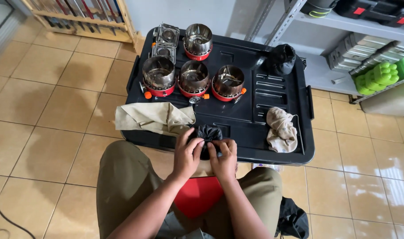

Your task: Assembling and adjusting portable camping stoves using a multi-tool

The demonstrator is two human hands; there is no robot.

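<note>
Both my hands grip a small black fabric pouch [208, 134] at the near edge of a black plastic box lid [255, 119]. My left hand [187, 152] pinches the pouch's left side and my right hand [224, 157] its right side. What the pouch holds is hidden. A folded beige cloth [153, 117] lies just left of the pouch. Under my wrists, something red [198, 194] rests on my lap.
Several round metal camping stoves with red bases [193, 77] stand on the lid's far half, beside two square ones [165, 42]. A beige pouch [281, 130] and a black pouch [280, 58] lie to the right. Metal shelving [365, 53] stands at right, and a black bag [292, 219] on the tiled floor.
</note>
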